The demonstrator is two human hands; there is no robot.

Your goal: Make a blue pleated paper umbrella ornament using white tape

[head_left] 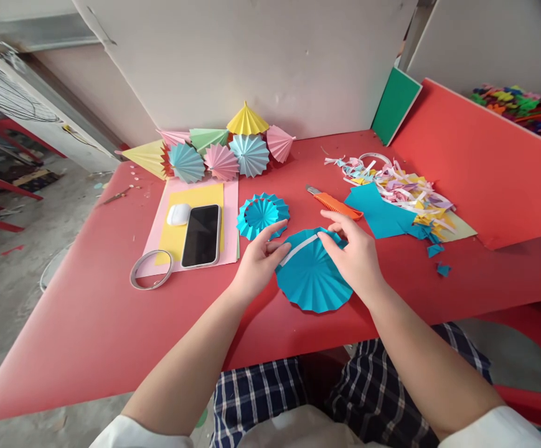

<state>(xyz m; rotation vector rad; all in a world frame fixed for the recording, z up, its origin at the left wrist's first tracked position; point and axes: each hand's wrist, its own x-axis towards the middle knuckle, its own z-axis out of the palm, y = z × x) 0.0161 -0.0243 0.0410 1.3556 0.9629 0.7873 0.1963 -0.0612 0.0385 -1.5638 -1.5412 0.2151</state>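
Teal pleated fan (312, 280) on red table (88, 311) — orange knife (335, 203), navy-white checked trousers (261, 392).

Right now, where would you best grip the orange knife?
Probably take the knife by its orange body, from above, with the right hand beside it, pinching across its width. It lies flat on the table; its metal tip points far-left, so avoid that end.

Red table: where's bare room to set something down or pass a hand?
Bare: the near-left red table, from the tape ring to the front edge; also the strip between paper umbrellas and scrap pile. Crowded: centre, where left hand and right hand hold the blue pleated fan, cutter just behind; right side under scraps.
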